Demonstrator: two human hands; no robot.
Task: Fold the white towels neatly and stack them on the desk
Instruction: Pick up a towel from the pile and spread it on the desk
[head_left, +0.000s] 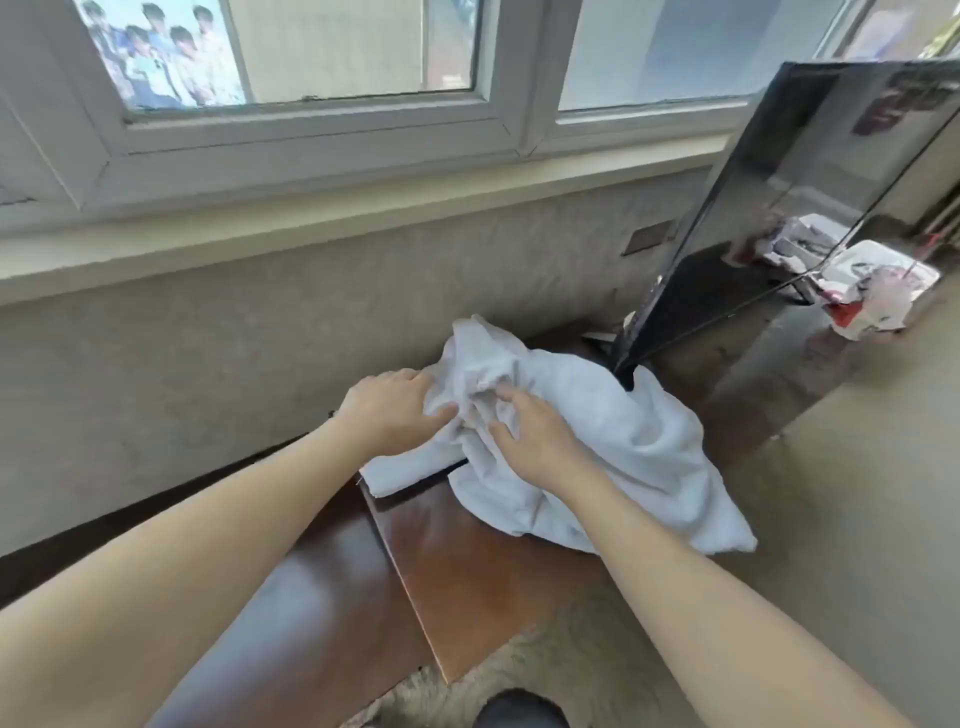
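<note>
Your left hand (390, 410) is on the near-left side of the towel (597, 447), fingers and thumb curling into a fold of cloth, so it looks like a grasp. Just beside it your right hand (535, 441) lies on top of the heap, fingers spread and dug in a little; whether it's pinching or only pressing, I can't tell. The towel sits bunched on the desk (467, 566), its far edge up against the TV (779, 208). It's soft, limp and light, and it'll sag wherever you don't hold it. I'd hunt for two corners of one edge and lift from those, clear of the TV.
</note>
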